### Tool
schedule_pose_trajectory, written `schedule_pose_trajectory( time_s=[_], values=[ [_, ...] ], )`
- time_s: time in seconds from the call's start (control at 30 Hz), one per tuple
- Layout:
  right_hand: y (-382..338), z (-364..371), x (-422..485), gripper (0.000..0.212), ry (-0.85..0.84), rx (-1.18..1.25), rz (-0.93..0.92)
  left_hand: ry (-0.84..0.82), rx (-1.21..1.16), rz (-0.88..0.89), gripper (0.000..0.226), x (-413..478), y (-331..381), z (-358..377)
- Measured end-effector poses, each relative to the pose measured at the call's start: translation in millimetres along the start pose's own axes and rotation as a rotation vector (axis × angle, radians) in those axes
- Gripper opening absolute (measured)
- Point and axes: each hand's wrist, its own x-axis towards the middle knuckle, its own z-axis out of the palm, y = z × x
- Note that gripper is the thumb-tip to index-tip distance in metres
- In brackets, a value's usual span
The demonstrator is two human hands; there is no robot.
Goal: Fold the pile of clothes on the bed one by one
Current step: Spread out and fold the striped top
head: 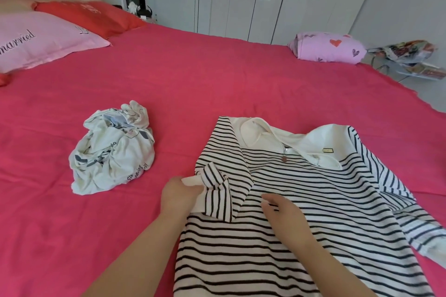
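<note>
Centrally, left hand (179, 196) pinching cuff (191, 180) of striped shirt (313, 188); right hand (286, 216) flat, fingers straight, pressing shirt just right of that pinch; crumpled white garment (113, 152) left of it, apart, on pink bed (193, 79).

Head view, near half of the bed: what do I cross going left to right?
Crumpled white printed garment → left hand gripping the folded-in sleeve cuff of the black-and-white striped knit top → right hand resting flat on that top → the top's other sleeve, spread out.
</note>
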Motion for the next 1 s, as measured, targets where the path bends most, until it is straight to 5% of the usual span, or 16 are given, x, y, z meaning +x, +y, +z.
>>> schedule_pose_trajectory(
  time_s=[0.13,0.3,0.43,0.6,0.7,0.8,0.87,1.0],
  values=[
    [-15.4,-7.6,-3.6,0.03,-0.005,0.369,0.018,0.154,-0.107,0.524,0.035,-38.3,33.1,3.0],
    [-22.8,-40.4,-8.0,0.065,-0.286,1.24,0.127,-0.264,0.18,1.111,0.063,-91.5,63.0,49.8],
    [4.6,-69.4,-12.1,0.057,-0.376,1.387,0.174,-0.565,0.254,1.017,0.068,-106.0,55.9,74.1],
    [33.4,-82.7,-16.6,0.043,-0.403,1.031,0.231,-0.648,0.249,1.089,0.042,-107.8,34.4,81.6],
    [42.8,-110.7,-16.2,0.047,-0.291,1.139,0.18,-0.499,0.195,1.06,0.036,-94.6,31.4,80.9],
    [65.1,-132.2,-14.7,0.057,-0.103,1.312,0.253,-0.298,0.176,0.827,0.034,-58.3,34.3,78.1],
    [84.3,-123.6,-11.6,0.04,-0.073,1.204,0.416,-0.254,0.176,0.59,0.041,-30.5,35.3,81.5],
    [113.0,-102.8,-0.1,0.043,-0.078,1.018,0.55,-0.258,0.115,0.212,0.06,8.2,40.5,93.7]
  ],
)
